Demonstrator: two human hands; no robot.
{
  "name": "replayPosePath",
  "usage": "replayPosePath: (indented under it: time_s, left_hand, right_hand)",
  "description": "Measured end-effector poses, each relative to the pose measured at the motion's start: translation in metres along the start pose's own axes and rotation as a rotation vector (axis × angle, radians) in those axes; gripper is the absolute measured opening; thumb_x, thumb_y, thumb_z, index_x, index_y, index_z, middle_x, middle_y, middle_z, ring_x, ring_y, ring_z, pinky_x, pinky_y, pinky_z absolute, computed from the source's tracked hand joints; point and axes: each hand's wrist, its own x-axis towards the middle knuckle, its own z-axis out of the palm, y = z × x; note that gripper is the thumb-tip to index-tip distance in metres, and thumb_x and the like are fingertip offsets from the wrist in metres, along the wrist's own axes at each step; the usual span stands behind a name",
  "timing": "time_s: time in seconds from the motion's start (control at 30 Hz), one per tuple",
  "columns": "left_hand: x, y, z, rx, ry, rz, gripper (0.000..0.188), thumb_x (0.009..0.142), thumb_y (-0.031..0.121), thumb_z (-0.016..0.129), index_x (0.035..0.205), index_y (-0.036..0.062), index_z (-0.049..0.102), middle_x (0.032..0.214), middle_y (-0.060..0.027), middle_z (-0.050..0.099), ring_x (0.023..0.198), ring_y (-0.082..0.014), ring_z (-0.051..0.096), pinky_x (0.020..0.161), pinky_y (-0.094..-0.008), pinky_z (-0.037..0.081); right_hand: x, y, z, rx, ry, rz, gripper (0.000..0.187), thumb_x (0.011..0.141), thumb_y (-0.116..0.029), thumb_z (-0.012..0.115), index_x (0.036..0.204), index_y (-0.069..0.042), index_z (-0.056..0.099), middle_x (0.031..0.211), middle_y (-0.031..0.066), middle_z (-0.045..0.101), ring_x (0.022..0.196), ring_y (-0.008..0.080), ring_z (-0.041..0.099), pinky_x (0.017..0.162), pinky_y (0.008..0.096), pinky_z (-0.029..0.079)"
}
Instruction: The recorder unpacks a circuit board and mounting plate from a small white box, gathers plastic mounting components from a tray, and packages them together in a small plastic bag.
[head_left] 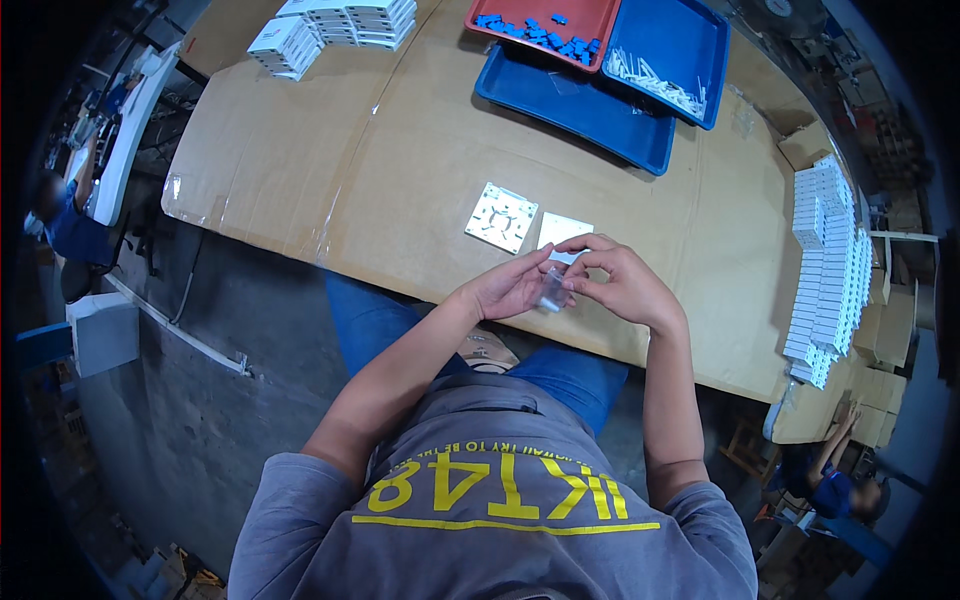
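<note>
Near the table's front edge I hold a small clear plastic bag (552, 289) between my hands, with something small and white at its bottom. My left hand (508, 288) grips it from the left side, its fingers partly hidden by the bag. At the bag's right edge, the thumb and fingers of my right hand (628, 287) are pinched together. Just beyond my hands lies a square white plate with dark slots and holes (501, 217). Beside it, a plainer white piece (563, 231) is partly covered by my right hand.
At the back, a red tray (540, 37) holds blue plastic pieces, and a blue tray (715, 60) holds thin white sticks. Both overlap a lower blue tray (560, 115). White boxlike pieces (285, 50) are stacked far left; more white stacks (828, 270) line the right edge. Other people work on both sides.
</note>
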Motion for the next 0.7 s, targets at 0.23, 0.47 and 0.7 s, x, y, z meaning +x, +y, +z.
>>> replayPosePath:
  time_s: [0.23,0.47,0.7]
  left_hand:
    - [-0.001,-0.006,-0.002,0.027,0.067,0.013,0.048,0.115,0.044,0.04,0.129,0.0026,0.061,0.116,-0.01,0.07,0.103,-0.0215,0.068,0.096,-0.0392,0.054]
    - [0.004,-0.005,-0.012,0.023,0.002,0.065,0.043,0.113,0.039,0.05,0.131,0.0021,0.061,0.111,-0.0068,0.069,0.097,-0.0193,0.068,0.091,-0.0366,0.054]
    - [0.0,-0.011,-0.016,0.09,0.023,0.072,0.049,0.109,0.041,0.058,0.138,0.0018,0.059,0.124,-0.0088,0.069,0.11,-0.0189,0.068,0.103,-0.0379,0.054]
  right_hand:
    - [0.007,0.015,0.005,-0.075,0.056,0.076,0.007,0.09,-0.007,0.077,0.092,0.0,0.074,0.13,0.0133,0.069,0.116,0.0284,0.066,0.1,0.038,0.052]
    - [0.009,0.014,0.001,-0.076,0.066,-0.011,0.01,0.094,-0.011,0.075,0.095,-0.001,0.077,0.128,0.0149,0.071,0.114,0.0285,0.068,0.1,0.0381,0.053]
    - [0.019,0.02,0.012,-0.096,-0.23,0.057,0.033,0.105,-0.029,0.067,0.103,0.002,0.078,0.119,0.0177,0.071,0.103,0.0287,0.069,0.092,0.0379,0.054]
